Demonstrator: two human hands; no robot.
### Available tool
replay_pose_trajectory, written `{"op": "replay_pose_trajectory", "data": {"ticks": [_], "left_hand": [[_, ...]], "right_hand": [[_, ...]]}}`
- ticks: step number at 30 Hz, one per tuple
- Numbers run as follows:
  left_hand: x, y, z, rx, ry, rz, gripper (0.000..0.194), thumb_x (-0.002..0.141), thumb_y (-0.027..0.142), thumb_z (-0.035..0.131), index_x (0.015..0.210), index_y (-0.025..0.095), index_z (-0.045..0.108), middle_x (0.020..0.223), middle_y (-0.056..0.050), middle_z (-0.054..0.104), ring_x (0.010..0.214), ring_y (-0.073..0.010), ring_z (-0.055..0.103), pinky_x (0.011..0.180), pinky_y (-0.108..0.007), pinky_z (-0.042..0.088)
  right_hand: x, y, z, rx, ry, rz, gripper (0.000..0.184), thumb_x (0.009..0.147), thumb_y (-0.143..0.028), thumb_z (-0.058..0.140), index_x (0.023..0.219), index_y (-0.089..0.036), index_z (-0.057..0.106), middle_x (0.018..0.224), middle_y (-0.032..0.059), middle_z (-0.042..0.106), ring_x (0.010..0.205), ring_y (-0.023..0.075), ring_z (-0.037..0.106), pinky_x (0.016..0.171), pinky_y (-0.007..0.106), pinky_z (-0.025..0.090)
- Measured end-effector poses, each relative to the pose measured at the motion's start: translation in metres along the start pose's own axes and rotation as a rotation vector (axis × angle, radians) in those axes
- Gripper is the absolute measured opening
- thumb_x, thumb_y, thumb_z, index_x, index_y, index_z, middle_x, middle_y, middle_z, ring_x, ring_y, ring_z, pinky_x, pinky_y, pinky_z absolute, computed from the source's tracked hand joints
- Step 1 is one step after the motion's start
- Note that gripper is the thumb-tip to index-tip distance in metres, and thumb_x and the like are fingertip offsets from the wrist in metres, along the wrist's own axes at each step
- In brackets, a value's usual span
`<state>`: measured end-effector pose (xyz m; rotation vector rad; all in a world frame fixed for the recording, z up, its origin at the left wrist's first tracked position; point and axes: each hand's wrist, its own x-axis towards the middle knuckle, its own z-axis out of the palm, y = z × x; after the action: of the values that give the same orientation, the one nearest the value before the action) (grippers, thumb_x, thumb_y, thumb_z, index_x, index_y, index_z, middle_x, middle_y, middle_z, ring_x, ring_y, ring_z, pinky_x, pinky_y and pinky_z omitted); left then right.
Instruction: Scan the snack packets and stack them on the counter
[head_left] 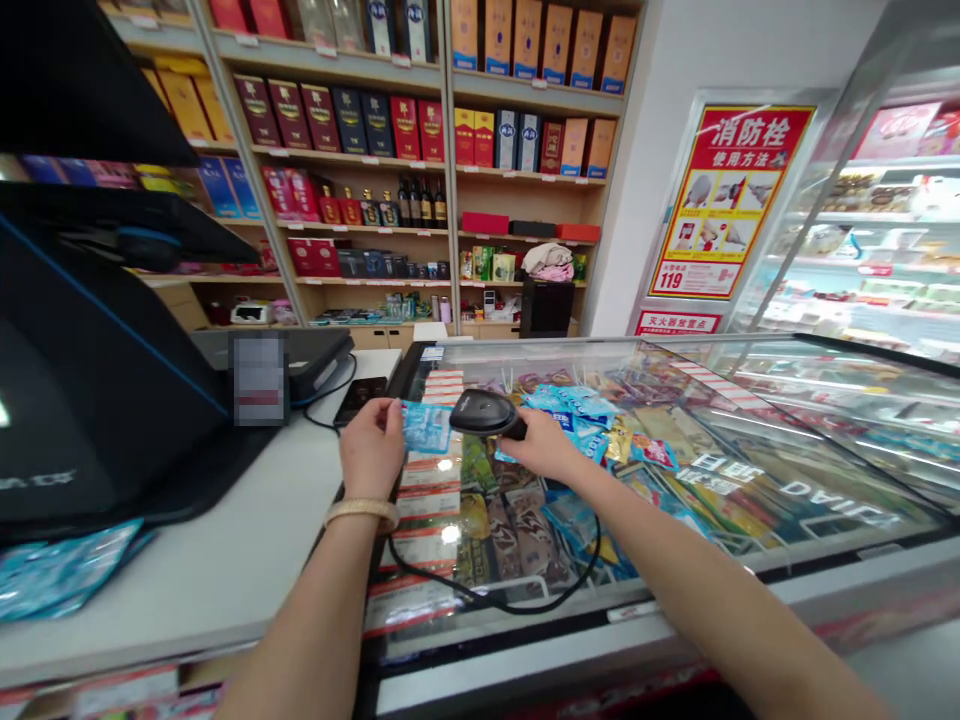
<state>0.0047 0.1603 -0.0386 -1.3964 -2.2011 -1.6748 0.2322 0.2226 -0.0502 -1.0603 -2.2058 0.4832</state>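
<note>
My left hand (375,442) pinches the left end of a small light-blue packet (427,428) above the left edge of the glass-topped freezer. My right hand (546,444) is wrapped round the handle of a black barcode scanner (484,411). The scanner's head points left and overlaps the packet's right end in view; whether they touch I cannot tell. A black cable (517,607) loops over the glass below both hands. Just beyond my right hand, several blue packets (574,405) lie in a pile on the glass, with a red-and-blue packet (654,450) beside them.
The freezer (735,420) fills the middle and right. At left, a checkout terminal (97,400) stands on a white counter (225,560), with more blue packets (67,570) at its front. A phone-like dark device (360,397) lies near my left hand. Shelves of boxed bottles (390,125) line the back.
</note>
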Motion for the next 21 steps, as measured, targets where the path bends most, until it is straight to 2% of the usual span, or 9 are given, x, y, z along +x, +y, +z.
{"op": "replay_pose_trajectory", "data": {"ticks": [3, 6, 10, 12, 14, 16, 20, 21], "left_hand": [[0.010, -0.005, -0.034, 0.070, 0.082, 0.001, 0.033, 0.082, 0.045, 0.045, 0.081, 0.019, 0.066, 0.075, -0.006, 0.070, 0.068, -0.0193, 0.061, 0.064, -0.030, 0.043], [0.018, -0.027, -0.088, 0.194, 0.189, -0.060, 0.032, 0.081, 0.046, 0.047, 0.082, 0.020, 0.065, 0.075, -0.007, 0.069, 0.069, -0.0215, 0.061, 0.064, -0.032, 0.042], [0.016, -0.073, -0.167, 0.398, 0.332, -0.278, 0.022, 0.078, 0.042, 0.050, 0.074, 0.022, 0.058, 0.071, -0.006, 0.064, 0.077, -0.0260, 0.060, 0.070, -0.037, 0.044], [0.014, -0.094, -0.197, 0.489, 0.347, -0.395, 0.019, 0.077, 0.041, 0.049, 0.070, 0.024, 0.051, 0.067, -0.004, 0.060, 0.080, -0.0286, 0.060, 0.074, -0.041, 0.045], [0.012, -0.111, -0.216, 0.553, 0.337, -0.468, 0.020, 0.077, 0.043, 0.048, 0.068, 0.025, 0.047, 0.065, -0.004, 0.055, 0.083, -0.0311, 0.059, 0.079, -0.048, 0.046], [0.011, -0.123, -0.226, 0.595, 0.329, -0.499, 0.021, 0.075, 0.044, 0.047, 0.067, 0.025, 0.045, 0.063, -0.004, 0.052, 0.085, -0.0335, 0.060, 0.084, -0.055, 0.044], [0.010, -0.132, -0.230, 0.636, 0.394, -0.506, 0.024, 0.069, 0.049, 0.050, 0.066, 0.025, 0.046, 0.056, -0.007, 0.048, 0.085, -0.0403, 0.060, 0.085, -0.067, 0.040], [0.010, -0.131, -0.229, 0.601, 0.386, -0.464, 0.026, 0.067, 0.051, 0.051, 0.065, 0.026, 0.047, 0.055, -0.008, 0.047, 0.084, -0.0422, 0.060, 0.083, -0.069, 0.039]], "right_hand": [[-0.002, 0.004, 0.004, 0.073, 0.059, -0.029, 0.020, 0.076, -0.023, 0.063, 0.093, -0.019, 0.071, 0.087, 0.0046, 0.074, 0.081, 0.0228, 0.066, 0.073, 0.029, 0.047], [-0.013, 0.008, 0.007, 0.017, 0.053, -0.075, 0.026, 0.073, -0.021, 0.064, 0.097, -0.021, 0.071, 0.087, 0.0040, 0.075, 0.083, 0.0234, 0.067, 0.075, 0.030, 0.047], [-0.026, 0.010, 0.006, -0.078, 0.014, -0.135, 0.026, 0.073, -0.022, 0.063, 0.097, -0.023, 0.072, 0.083, 0.0037, 0.075, 0.078, 0.0229, 0.068, 0.073, 0.029, 0.046], [-0.027, 0.011, 0.005, -0.067, 0.011, -0.140, 0.026, 0.074, -0.023, 0.062, 0.098, -0.024, 0.072, 0.084, 0.0035, 0.075, 0.078, 0.0231, 0.068, 0.073, 0.030, 0.046], [-0.027, 0.012, 0.004, -0.050, 0.020, -0.126, 0.025, 0.074, -0.023, 0.061, 0.096, -0.024, 0.072, 0.083, 0.0040, 0.075, 0.078, 0.0238, 0.068, 0.073, 0.030, 0.046], [-0.025, 0.013, 0.004, -0.027, 0.043, -0.116, 0.026, 0.073, -0.024, 0.061, 0.096, -0.023, 0.072, 0.084, 0.0052, 0.075, 0.080, 0.0252, 0.068, 0.074, 0.032, 0.047], [-0.025, 0.015, 0.003, 0.048, 0.082, -0.099, 0.026, 0.072, -0.025, 0.061, 0.095, -0.022, 0.072, 0.085, 0.0061, 0.075, 0.082, 0.0263, 0.068, 0.075, 0.033, 0.049], [-0.025, 0.014, 0.003, 0.065, 0.089, -0.089, 0.026, 0.071, -0.025, 0.061, 0.095, -0.022, 0.072, 0.085, 0.0059, 0.075, 0.082, 0.0262, 0.068, 0.074, 0.033, 0.049]]}}
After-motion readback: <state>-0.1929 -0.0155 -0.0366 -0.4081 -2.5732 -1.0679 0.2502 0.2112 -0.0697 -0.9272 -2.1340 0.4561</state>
